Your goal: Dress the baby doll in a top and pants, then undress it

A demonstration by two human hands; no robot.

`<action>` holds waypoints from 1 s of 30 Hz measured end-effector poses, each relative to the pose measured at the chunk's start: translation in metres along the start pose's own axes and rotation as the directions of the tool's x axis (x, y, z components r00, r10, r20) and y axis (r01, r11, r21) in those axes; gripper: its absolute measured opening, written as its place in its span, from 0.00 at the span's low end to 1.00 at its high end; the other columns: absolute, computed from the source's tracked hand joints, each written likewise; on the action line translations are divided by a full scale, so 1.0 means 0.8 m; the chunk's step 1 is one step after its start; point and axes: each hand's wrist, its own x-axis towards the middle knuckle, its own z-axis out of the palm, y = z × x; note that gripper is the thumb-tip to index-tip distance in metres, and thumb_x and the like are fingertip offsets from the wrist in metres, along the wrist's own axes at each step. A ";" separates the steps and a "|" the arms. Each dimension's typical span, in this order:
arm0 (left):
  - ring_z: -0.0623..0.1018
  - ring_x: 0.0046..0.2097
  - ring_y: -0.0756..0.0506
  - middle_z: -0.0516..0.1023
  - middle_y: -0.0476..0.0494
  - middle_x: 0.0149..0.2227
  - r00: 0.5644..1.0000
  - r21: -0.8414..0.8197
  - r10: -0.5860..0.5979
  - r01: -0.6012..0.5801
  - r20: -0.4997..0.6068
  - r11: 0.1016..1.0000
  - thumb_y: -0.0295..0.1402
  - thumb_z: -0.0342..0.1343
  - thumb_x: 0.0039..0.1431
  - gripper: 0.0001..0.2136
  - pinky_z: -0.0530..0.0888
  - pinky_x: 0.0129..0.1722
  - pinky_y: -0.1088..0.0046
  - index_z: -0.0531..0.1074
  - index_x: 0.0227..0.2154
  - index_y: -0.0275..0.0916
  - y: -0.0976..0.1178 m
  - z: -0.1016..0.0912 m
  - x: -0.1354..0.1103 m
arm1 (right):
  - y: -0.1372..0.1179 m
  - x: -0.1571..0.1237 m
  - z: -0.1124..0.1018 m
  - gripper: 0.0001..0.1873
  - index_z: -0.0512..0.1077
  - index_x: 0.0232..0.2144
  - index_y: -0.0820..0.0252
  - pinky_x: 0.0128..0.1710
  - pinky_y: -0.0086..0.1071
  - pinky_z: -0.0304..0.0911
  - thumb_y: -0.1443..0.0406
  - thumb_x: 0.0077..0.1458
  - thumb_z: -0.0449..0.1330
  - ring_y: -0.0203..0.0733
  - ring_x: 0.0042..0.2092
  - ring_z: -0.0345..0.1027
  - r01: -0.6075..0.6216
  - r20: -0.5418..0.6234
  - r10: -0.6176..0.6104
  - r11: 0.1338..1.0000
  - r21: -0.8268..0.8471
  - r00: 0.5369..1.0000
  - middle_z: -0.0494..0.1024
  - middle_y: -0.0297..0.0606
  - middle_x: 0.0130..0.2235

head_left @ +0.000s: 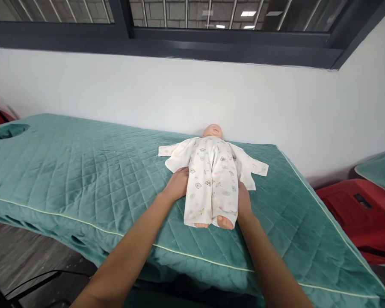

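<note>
This is looking like a massage or infant-care training room: a massage bed (67,171) with a face hole (8,130) is standing under a quilted teal cover against a bare white wall (115,90), and a clothed baby doll (211,179) is lying on it.

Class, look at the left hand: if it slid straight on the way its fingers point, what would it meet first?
Probably the doll's white romper: the left hand rests at its side, pointing into it.

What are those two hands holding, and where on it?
A plastic baby doll in a white printed romper, lying on the green quilted bed. The left hand and right hand clasp its sides at hip level.
</note>
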 end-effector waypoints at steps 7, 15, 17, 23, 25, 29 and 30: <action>0.80 0.45 0.40 0.82 0.39 0.38 0.998 -0.012 -0.003 0.002 -0.065 1.000 0.26 0.54 0.60 0.09 0.68 0.62 0.59 0.80 0.32 0.39 0.001 0.000 -0.016 | -0.010 -0.036 -0.012 0.10 0.72 0.30 0.58 0.41 0.40 0.63 0.68 0.60 0.52 0.49 0.40 0.67 -0.067 0.057 0.077 0.985 -0.156 0.995 0.76 0.44 0.36; 0.80 0.39 0.44 0.82 0.46 0.32 0.903 -0.038 -0.342 0.344 -0.260 0.938 0.20 0.49 0.56 0.14 0.74 0.50 0.66 0.78 0.31 0.41 0.002 0.000 -0.027 | 0.044 -0.012 -0.038 0.14 0.74 0.40 0.58 0.45 0.39 0.65 0.66 0.55 0.51 0.46 0.43 0.72 -0.288 -0.196 0.298 0.955 0.078 0.934 0.78 0.43 0.42; 0.80 0.40 0.43 0.83 0.46 0.35 0.848 -0.117 -0.450 0.435 -0.281 0.893 0.21 0.48 0.57 0.14 0.74 0.45 0.67 0.78 0.33 0.41 -0.003 0.000 -0.025 | 0.069 0.010 -0.047 0.15 0.74 0.41 0.59 0.46 0.40 0.65 0.64 0.54 0.52 0.48 0.44 0.73 -0.401 -0.220 0.402 0.915 0.054 0.889 0.79 0.45 0.44; 0.77 0.51 0.39 0.80 0.39 0.46 0.637 -0.127 -0.700 0.704 -0.322 0.699 0.26 0.49 0.60 0.12 0.72 0.51 0.62 0.75 0.43 0.38 -0.033 -0.002 -0.009 | 0.108 0.044 -0.040 0.22 0.73 0.45 0.61 0.42 0.41 0.63 0.52 0.57 0.55 0.55 0.46 0.72 -0.633 -0.117 0.625 0.739 -0.228 0.772 0.78 0.53 0.46; 0.74 0.56 0.35 0.77 0.35 0.52 0.576 -0.058 -0.744 0.777 -0.337 0.627 0.31 0.51 0.62 0.14 0.70 0.55 0.56 0.72 0.49 0.37 -0.042 -0.002 -0.003 | 0.106 0.041 -0.036 0.22 0.73 0.42 0.60 0.38 0.40 0.61 0.49 0.56 0.55 0.55 0.43 0.72 -0.644 -0.072 0.659 0.698 -0.312 0.749 0.78 0.51 0.43; 0.67 0.62 0.30 0.71 0.29 0.58 0.535 0.062 -0.770 0.832 -0.348 0.551 0.41 0.55 0.63 0.20 0.66 0.58 0.49 0.70 0.53 0.34 -0.055 -0.002 0.006 | 0.104 0.031 -0.038 0.17 0.70 0.27 0.56 0.31 0.37 0.54 0.49 0.54 0.56 0.48 0.34 0.67 -0.664 -0.028 0.687 0.691 -0.286 0.726 0.75 0.42 0.31; 0.67 0.62 0.30 0.71 0.29 0.58 0.538 0.083 -0.770 0.834 -0.341 0.546 0.42 0.55 0.63 0.19 0.65 0.59 0.48 0.71 0.52 0.35 -0.057 -0.002 0.007 | 0.105 0.030 -0.039 0.16 0.68 0.24 0.55 0.31 0.37 0.53 0.51 0.52 0.58 0.46 0.33 0.66 -0.668 -0.046 0.679 0.705 -0.236 0.733 0.73 0.40 0.29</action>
